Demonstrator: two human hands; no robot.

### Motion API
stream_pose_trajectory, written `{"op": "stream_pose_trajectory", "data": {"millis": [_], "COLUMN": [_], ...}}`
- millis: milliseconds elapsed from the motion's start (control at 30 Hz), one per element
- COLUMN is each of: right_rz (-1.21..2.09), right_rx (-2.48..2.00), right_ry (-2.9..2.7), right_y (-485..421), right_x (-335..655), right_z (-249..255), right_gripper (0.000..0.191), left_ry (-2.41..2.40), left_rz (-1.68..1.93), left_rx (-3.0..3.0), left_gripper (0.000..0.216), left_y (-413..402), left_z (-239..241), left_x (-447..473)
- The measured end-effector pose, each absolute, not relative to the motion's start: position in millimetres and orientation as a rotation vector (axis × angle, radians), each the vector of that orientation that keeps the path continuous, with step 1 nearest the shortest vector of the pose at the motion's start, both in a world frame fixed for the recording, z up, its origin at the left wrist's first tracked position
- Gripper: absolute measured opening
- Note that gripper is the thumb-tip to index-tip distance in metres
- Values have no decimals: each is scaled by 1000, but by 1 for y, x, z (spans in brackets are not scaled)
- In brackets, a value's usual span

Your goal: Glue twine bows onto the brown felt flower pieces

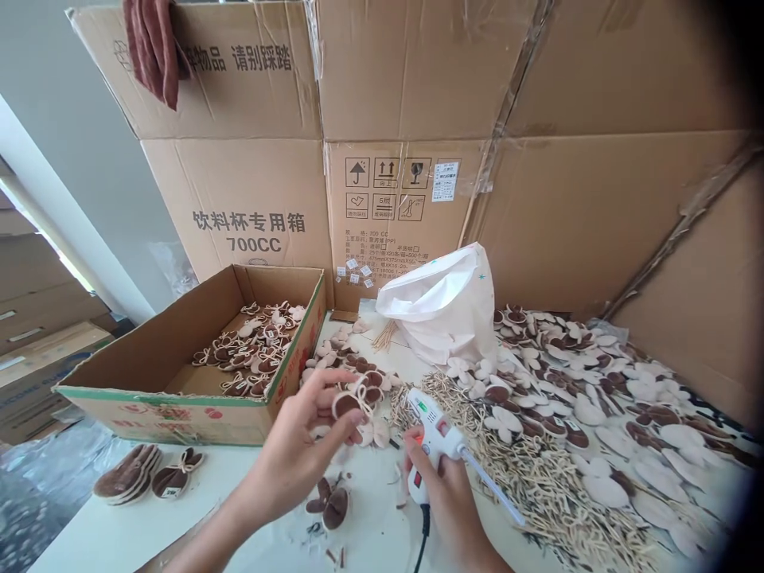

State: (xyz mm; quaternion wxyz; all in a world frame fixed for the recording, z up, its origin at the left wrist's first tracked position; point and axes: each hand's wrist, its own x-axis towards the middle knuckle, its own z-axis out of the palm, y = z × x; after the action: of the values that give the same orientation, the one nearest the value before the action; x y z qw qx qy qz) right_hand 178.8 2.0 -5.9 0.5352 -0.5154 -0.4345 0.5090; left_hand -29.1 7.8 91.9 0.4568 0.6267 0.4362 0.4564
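Note:
My left hand (302, 446) pinches a small brown-and-cream fabric piece with a twine bow (353, 402) above the white table (137, 529). My right hand (445, 493) grips a white hot glue gun (433, 434) by its handle, its nozzle pointing up and left toward that piece. A glue stick pokes out of the gun's rear toward the lower right. Another brown piece (329, 503) lies on the table just below my left hand.
An open cardboard box (149, 374) at the left holds several finished bow pieces. A white bag (445, 306) stands behind. Loose twine bows (537, 477) and many fabric petals (597, 390) cover the right side. Large cartons (418, 119) wall the back.

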Motion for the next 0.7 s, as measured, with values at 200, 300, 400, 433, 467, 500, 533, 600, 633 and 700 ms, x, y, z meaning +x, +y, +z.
{"op": "stream_pose_trajectory", "data": {"millis": [200, 300, 400, 433, 467, 500, 533, 600, 633, 700], "right_rz": [1287, 1282, 1294, 1298, 1304, 1310, 1315, 1315, 1311, 1301], "right_rx": [-1219, -1247, -1244, -1240, -1237, -1236, -1239, -1245, -1249, -1248], "right_ry": [-1092, -1066, -1010, -998, -989, -984, -984, -993, -999, -1004], "right_y": [-2, -2, -2, -2, -2, -2, -2, -2, -2, -1], "right_x": [182, 182, 179, 178, 177, 176, 176, 176, 176, 176], "right_z": [-7, -6, -2, -1, 0, 1, 2, 2, 3, 3], "right_gripper": [43, 47, 47, 47, 47, 46, 45, 44, 44, 44], "left_ry": [1320, 1360, 1435, 1462, 1487, 1507, 1521, 1537, 1544, 1554], "left_rz": [1570, 1671, 1785, 1817, 1837, 1839, 1831, 1798, 1777, 1738], "left_rx": [1608, 1604, 1540, 1514, 1494, 1485, 1487, 1521, 1539, 1565], "left_gripper": [36, 38, 38, 37, 36, 35, 35, 35, 35, 36], "left_y": [10, 14, 15, 15, 15, 15, 16, 17, 18, 21], "left_z": [148, 152, 150, 149, 149, 148, 147, 145, 143, 139], "left_x": [-71, -91, -103, -106, -108, -110, -112, -117, -120, -125]}}
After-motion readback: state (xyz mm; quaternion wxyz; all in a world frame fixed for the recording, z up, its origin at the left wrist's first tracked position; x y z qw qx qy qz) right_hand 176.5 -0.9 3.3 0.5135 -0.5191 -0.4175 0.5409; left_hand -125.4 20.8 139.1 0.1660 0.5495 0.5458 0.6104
